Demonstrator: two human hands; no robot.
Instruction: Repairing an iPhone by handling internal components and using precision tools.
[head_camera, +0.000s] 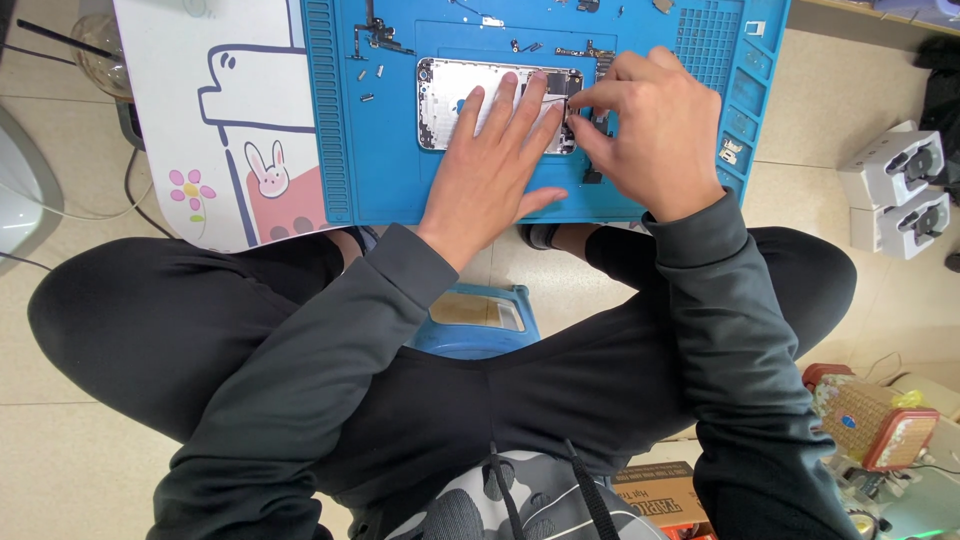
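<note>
An opened silver phone housing lies flat on a blue ridged work mat. My left hand rests palm down on it, fingers spread over its middle and right part. My right hand is at the housing's right end, thumb and forefinger pinched on a thin dark tool or small part; I cannot tell which. Small screws and dark metal parts lie scattered on the mat above and left of the housing.
A white table cover with a cartoon drawing lies left of the mat. Two white box-like devices sit on the tiled floor at right. A blue stool shows between my knees. A cardboard box and patterned container sit lower right.
</note>
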